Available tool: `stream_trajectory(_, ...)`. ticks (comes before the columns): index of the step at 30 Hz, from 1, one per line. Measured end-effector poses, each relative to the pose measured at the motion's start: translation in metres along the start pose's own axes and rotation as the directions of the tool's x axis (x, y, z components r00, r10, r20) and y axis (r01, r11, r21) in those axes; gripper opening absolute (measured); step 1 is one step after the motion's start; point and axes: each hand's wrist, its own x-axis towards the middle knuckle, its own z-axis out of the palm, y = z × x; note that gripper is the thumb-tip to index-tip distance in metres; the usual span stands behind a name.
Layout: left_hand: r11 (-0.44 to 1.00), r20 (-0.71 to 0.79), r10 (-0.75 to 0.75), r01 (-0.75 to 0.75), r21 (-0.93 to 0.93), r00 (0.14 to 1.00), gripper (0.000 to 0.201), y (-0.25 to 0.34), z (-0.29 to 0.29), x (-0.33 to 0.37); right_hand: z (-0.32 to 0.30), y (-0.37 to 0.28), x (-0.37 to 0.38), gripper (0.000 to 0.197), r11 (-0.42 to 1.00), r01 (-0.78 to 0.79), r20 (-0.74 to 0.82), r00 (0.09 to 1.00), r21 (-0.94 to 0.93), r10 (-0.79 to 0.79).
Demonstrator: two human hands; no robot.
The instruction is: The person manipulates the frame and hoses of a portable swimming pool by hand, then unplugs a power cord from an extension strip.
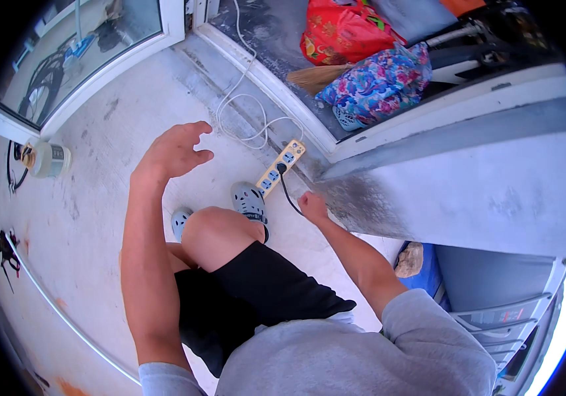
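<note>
A cream power strip (270, 182) with several blue-grey sockets lies on the floor beside a door sill. A black plug (282, 168) sits in one of its sockets, and its black power cord (289, 193) curves down to my right hand (313, 206). That hand is closed in a fist where the cord disappears; the fingers' inner side is hidden. My left hand (176, 150) is raised over the floor, left of the strip, its thumb and fingers apart with nothing in them. My grey clogs (248, 200) stand just below the strip.
A white cable (233, 113) loops from the strip over the sill. Beyond it lie a red bag (339, 33), a flowered bag (383, 86) and a broom head (315, 79). A glass door (118, 72) stands at upper left, above a plastic jug (52, 160). A white wall (468, 191) bounds the right.
</note>
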Motion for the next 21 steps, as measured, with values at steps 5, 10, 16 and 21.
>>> stream_trajectory(5,0.997,-0.009,0.077,-0.077,0.0,0.997,0.045,-0.003,0.003,-0.001,-0.015,0.01,-0.049,0.024,0.998,-0.056,0.118,0.992,0.039,0.051)
stream_trajectory(10,0.994,0.013,0.107,-0.107,-0.003,0.994,0.046,0.003,0.005,-0.005,-0.024,0.021,-0.077,0.026,0.994,-0.1,0.034,0.995,0.035,0.099)
stream_trajectory(16,0.997,0.021,0.08,-0.08,0.014,0.997,0.046,-0.006,0.005,-0.017,-0.019,0.03,-0.1,0.028,0.987,-0.157,0.098,0.982,-0.041,0.16)
stream_trajectory(21,0.999,-0.011,0.046,-0.046,-0.002,0.999,0.044,-0.018,-0.002,-0.022,-0.011,0.03,-0.102,0.034,0.986,-0.143,0.164,0.974,-0.09,0.157)
